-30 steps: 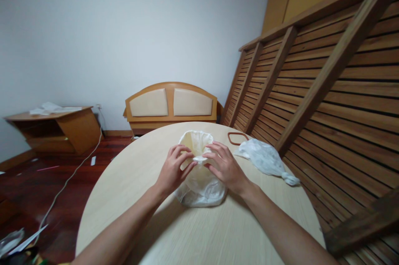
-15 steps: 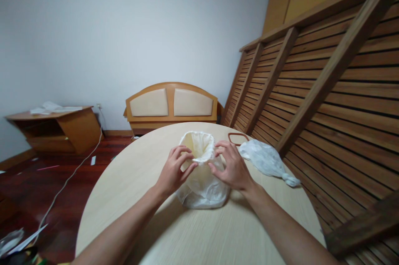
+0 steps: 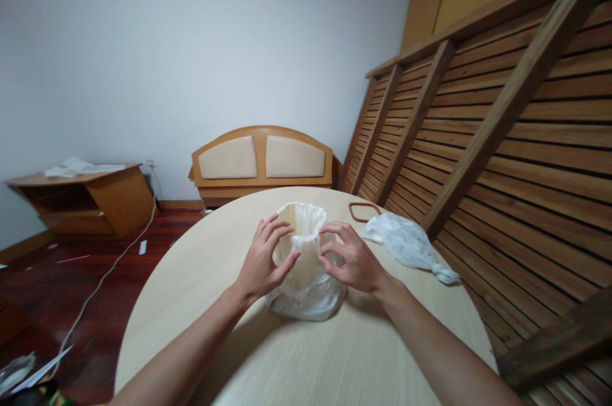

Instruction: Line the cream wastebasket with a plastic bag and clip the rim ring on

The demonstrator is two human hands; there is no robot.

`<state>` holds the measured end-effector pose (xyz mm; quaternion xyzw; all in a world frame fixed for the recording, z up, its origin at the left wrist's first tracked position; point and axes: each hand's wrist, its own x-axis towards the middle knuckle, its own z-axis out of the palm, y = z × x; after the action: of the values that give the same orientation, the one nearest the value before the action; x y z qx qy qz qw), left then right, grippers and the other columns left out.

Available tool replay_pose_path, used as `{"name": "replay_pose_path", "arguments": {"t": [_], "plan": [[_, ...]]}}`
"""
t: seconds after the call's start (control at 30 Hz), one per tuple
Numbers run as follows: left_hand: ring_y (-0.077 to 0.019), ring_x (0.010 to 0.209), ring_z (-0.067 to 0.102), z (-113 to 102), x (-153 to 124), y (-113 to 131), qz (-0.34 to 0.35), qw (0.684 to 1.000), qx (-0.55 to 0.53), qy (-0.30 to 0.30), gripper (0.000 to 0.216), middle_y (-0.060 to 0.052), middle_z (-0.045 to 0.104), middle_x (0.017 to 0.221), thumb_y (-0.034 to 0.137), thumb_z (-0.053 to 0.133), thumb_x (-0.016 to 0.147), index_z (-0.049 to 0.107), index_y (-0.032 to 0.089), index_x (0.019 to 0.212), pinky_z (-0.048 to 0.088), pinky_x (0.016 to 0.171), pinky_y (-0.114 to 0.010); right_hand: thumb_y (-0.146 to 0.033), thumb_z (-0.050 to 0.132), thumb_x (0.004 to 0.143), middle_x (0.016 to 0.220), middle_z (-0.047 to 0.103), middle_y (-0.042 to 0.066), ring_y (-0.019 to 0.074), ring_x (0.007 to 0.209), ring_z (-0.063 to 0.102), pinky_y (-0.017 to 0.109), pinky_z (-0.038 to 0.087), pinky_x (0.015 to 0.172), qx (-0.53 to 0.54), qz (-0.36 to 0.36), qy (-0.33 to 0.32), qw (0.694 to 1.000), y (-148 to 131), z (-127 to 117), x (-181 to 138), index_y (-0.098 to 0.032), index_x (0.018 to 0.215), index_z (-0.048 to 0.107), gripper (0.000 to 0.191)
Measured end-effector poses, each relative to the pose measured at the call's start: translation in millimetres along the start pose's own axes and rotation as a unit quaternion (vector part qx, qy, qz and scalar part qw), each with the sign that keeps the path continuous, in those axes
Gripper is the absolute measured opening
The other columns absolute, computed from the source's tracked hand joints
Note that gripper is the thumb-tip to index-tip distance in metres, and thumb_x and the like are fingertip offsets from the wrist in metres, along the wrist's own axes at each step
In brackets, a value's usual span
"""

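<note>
A white plastic bag point(image 3: 305, 278) with a pale filling stands upright on the round wooden table point(image 3: 215, 304), its mouth gaping at the top. My left hand point(image 3: 261, 261) curls round the bag's left side just under the rim. My right hand point(image 3: 351, 259) grips the right side at the same height, thumb and fingers bent onto the plastic. A second white bag point(image 3: 407, 243), tied shut at one end, lies on the table to the right. Beyond it rests a reddish-brown rubber band point(image 3: 364, 211).
A slatted wooden bed frame point(image 3: 502, 138) leans along the right, close to the table's edge. A padded headboard point(image 3: 262, 160) stands against the far wall. A low wooden cabinet point(image 3: 90, 199) sits at the left, with a white cable point(image 3: 109, 269) and paper scraps on the dark floor.
Both hands have slid from pinching the near rim to holding the bag's two sides, and the mouth has been drawn narrower and taller.
</note>
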<state>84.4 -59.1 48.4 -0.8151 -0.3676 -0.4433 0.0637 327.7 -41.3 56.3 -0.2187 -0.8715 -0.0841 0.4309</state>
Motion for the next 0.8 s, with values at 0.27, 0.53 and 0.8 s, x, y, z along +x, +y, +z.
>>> {"name": "replay_pose_path", "arguments": {"t": [0.27,0.53,0.8], "plan": [[-0.025,0.121,0.055,7.4,1.6,7.0,0.023,1.0,0.003,0.008,0.019,-0.007,0.066,0.109,0.024,0.058,0.093,0.058,0.022,0.112,0.03,0.115,-0.053,-0.022,0.063,0.089,0.126,0.061,0.011,0.0253,0.12,0.055,0.047,0.048,0.102,0.016,0.013,0.012,1.0,-2.5,2.9,-0.1,-0.022,0.116,0.057,0.028],[-0.026,0.117,0.055,-3.3,3.7,4.7,0.027,0.998,-0.06,-0.005,0.017,-0.008,0.065,0.102,0.027,0.062,0.088,0.054,0.02,0.103,0.03,0.115,-0.054,-0.031,0.063,0.092,0.125,0.064,0.009,0.0287,0.13,0.049,0.053,0.044,0.107,-0.014,0.05,-0.011,0.999,10.8,3.2,-4.1,-0.023,0.123,0.058,0.032],[-0.0244,0.116,0.055,2.0,4.6,9.7,0.034,0.999,-0.032,0.005,0.009,-0.007,0.067,0.1,0.023,0.057,0.095,0.062,0.021,0.101,0.036,0.112,-0.051,-0.026,0.06,0.094,0.111,0.069,0.007,0.0266,0.12,0.057,0.05,0.049,0.103,-0.009,0.04,0.015,0.999,12.4,2.5,-2.7,-0.024,0.115,0.063,0.02]]}}
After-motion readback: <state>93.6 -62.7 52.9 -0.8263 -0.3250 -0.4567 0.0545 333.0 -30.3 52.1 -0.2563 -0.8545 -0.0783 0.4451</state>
